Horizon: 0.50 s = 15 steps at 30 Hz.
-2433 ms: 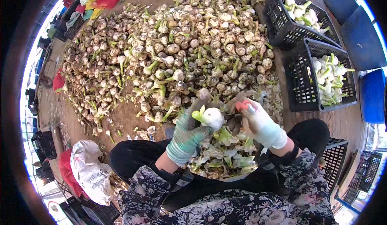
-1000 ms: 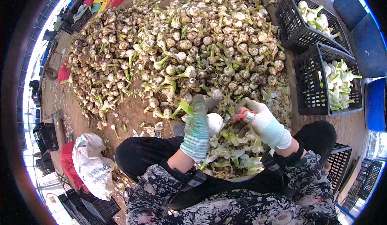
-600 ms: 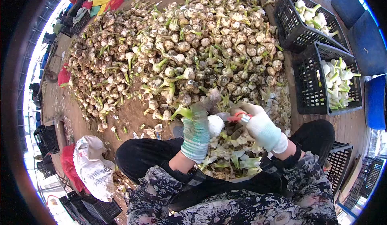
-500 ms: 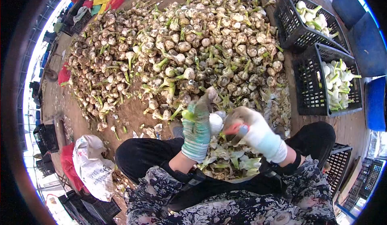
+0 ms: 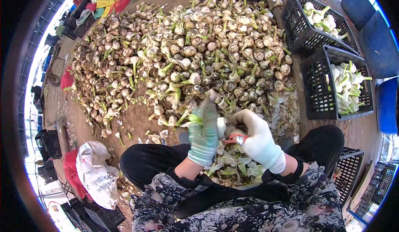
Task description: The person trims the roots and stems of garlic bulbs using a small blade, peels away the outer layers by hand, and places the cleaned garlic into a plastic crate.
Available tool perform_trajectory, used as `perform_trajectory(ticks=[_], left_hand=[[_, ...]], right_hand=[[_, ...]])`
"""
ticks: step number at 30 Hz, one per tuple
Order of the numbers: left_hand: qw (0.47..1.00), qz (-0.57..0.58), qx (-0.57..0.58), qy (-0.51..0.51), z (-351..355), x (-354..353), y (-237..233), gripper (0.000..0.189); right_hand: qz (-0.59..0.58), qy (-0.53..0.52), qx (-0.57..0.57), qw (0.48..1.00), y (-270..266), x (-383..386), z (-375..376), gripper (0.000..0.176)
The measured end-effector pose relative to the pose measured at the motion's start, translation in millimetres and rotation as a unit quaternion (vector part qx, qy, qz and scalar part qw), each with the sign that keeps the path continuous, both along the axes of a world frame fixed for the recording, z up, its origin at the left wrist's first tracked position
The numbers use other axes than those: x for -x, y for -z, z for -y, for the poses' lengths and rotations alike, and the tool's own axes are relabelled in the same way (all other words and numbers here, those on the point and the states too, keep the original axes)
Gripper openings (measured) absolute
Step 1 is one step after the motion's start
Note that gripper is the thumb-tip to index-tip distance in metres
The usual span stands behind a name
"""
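My left hand (image 5: pixel 203 134), in a green-and-white glove, is closed around a garlic bulb (image 5: pixel 221 126). The bulb's green stem sticks out on the left side of the hand and its white head on the right. In a white glove with dirty fingertips, my right hand (image 5: pixel 261 140) grips a small red-handled tool (image 5: pixel 237 139), whose working end I cannot make out. The right fingers are curled against the bulb's right end. Below both hands lie peeled garlic skins and leaf scraps (image 5: pixel 239 163) between my knees.
A large heap of unpeeled garlic (image 5: pixel 195 49) spreads across the ground ahead. Two black crates with cleaned garlic, a nearer one (image 5: pixel 318 103) and a farther one (image 5: pixel 299 36), stand at the right. A white sack (image 5: pixel 97 176) lies at the left beside red netting (image 5: pixel 71 171).
My right hand has moved slightly left and down, bringing the red-handled tool and fingers against the bulb's end. My left hand stays nearly in place around the garlic.
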<state>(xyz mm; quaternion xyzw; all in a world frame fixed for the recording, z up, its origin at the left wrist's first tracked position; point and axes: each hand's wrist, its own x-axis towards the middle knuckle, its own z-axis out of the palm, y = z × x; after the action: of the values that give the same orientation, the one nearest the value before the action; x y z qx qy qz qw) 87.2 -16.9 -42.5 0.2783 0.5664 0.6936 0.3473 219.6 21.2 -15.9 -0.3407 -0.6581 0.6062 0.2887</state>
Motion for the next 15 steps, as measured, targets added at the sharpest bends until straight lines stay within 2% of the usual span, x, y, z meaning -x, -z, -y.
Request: perform_trajectory(ticks=[1,3,4,5,6,7,9,10,11,12,13,14,15], left_hand=[[1.0,0.0,-0.001,-0.001,1.2,3.6,1.0,0.036],[0.961,0.129,0.24,0.051,4.9,13.3,-8.4,0.035],[0.973,0.183,0.134,0.038,8.8,10.7,-6.0,0.033],[0.974,0.182,0.131,0.037,10.6,12.6,-11.8,0.033],[0.96,0.257,0.096,0.057,10.8,15.6,-21.7,0.033],[0.938,0.332,0.06,0.076,11.6,19.6,-27.7,0.032],[0.926,0.36,0.033,0.103,11.3,30.4,-27.4,0.032],[0.912,0.396,0.003,0.111,10.1,33.2,-29.6,0.034],[0.895,0.429,-0.028,0.119,9.0,35.4,-31.6,0.037],[0.872,0.471,-0.058,0.123,9.6,37.0,-29.8,0.042],[0.871,0.472,-0.059,0.122,10.2,36.8,-32.1,0.042],[0.879,0.465,-0.038,0.103,10.2,34.8,-36.2,0.043],[0.884,0.458,-0.017,0.088,8.6,32.1,-38.8,0.043]], right_hand=[[0.0,-0.001,-0.001,1.0,0.4,-1.2,-3.5,0.023],[-0.014,0.04,-0.006,0.999,0.2,-1.3,-16.3,0.025],[0.065,0.082,-0.015,0.994,16.0,-6.6,-33.9,0.024],[0.033,0.111,0.065,0.991,22.1,-11.6,-43.3,0.023],[0.059,0.054,0.071,0.994,32.3,-19.5,-46.4,0.02],[0.252,-0.082,-0.094,0.96,34.5,-34.4,-50.3,0.018],[0.45,-0.173,-0.093,0.871,16.0,-35.8,-52.2,0.019],[0.422,-0.109,-0.239,0.868,16.9,-40.3,-54.5,0.02],[0.382,-0.041,-0.378,0.842,9.7,-38.0,-55.4,0.021],[0.316,-0.028,-0.374,0.872,-1.0,-35.6,-56.6,0.026],[0.226,-0.039,-0.177,0.957,-6.6,-28.1,-50.6,0.031],[0.124,-0.045,0.029,0.991,-13.3,-20.1,-42.6,0.036],[0.078,-0.134,0.066,0.986,-47.6,-11.4,-31.1,0.048]])
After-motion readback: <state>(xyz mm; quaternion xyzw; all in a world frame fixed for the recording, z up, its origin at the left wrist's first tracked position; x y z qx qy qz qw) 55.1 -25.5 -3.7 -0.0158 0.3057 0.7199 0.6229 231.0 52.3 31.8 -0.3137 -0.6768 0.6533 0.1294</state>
